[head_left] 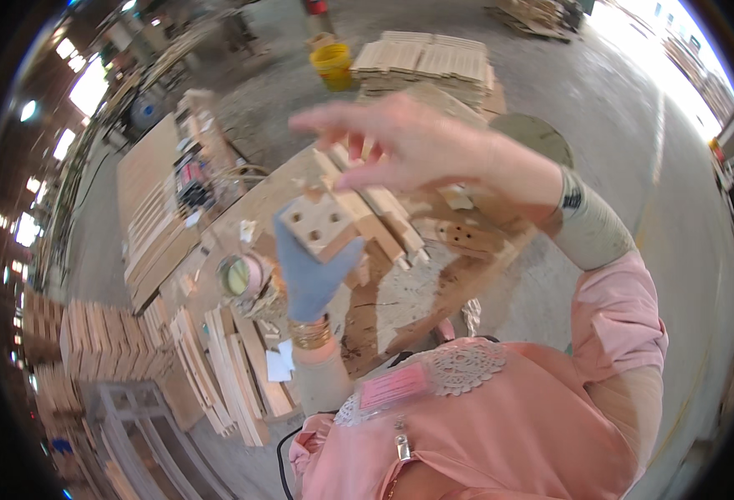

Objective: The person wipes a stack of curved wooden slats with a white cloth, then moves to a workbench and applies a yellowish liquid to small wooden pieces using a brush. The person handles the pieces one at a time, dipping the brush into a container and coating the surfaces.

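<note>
My left hand (307, 283), in a grey-blue glove, grips a pale wooden block (320, 223) with several round holes in its upper face. The thumb presses against the block's right side and the fingers wrap its left. My right hand (413, 143) is bare and raised above the worktable (400, 312), to the right of and beyond the block. Its fingers are apart, slightly blurred, and nothing shows in them. Under and beside this hand lie long wooden strips (379, 229). Another block with holes (464, 236) rests on the table to their right.
A round container (242, 275) with pale contents stands left of my gloved hand. Nearer are wooden bars (246, 375) and white paper (279, 362). Stacked wooden pieces (104, 342) stand at left. Beyond the table are a yellow bucket (331, 65) and a stack of slatted panels (421, 58).
</note>
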A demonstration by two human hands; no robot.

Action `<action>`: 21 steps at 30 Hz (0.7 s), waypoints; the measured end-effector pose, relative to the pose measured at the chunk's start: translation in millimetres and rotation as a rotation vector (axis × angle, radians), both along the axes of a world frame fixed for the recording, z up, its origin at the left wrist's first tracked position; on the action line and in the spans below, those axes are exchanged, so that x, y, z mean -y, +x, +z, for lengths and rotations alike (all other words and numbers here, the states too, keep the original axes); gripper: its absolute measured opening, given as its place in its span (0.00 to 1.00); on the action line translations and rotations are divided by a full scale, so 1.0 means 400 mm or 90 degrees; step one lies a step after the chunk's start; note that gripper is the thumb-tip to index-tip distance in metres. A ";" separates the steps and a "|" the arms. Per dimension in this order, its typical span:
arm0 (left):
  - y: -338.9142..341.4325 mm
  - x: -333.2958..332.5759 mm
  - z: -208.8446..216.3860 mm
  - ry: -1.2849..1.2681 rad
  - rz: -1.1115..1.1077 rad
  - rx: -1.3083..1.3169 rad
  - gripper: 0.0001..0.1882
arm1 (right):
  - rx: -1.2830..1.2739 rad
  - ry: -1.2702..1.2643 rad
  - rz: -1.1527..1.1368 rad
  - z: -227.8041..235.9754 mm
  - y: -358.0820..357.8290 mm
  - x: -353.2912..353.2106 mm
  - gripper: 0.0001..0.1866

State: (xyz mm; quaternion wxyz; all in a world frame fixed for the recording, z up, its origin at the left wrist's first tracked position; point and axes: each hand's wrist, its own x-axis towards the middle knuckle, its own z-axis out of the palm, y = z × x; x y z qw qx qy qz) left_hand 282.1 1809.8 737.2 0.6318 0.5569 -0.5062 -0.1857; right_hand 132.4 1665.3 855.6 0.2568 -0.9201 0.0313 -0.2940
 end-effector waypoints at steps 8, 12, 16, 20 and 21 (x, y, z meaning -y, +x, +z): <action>0.036 0.019 0.000 0.047 0.060 -0.037 0.47 | -0.552 0.224 -0.457 -0.193 -0.406 0.451 0.07; 0.066 0.018 -0.001 0.090 0.075 -0.024 0.50 | -0.860 0.003 -0.434 -0.445 -0.453 0.558 0.09; 0.064 0.034 -0.027 0.098 0.069 -0.034 0.49 | -0.978 0.006 -0.376 -0.595 -0.507 0.616 0.16; 0.041 0.014 -0.035 0.118 0.126 -0.001 0.44 | -0.916 0.044 -0.339 -0.629 -0.466 0.607 0.13; 0.037 0.008 -0.036 0.142 0.161 0.032 0.44 | -0.921 0.061 -0.336 -0.624 -0.447 0.604 0.13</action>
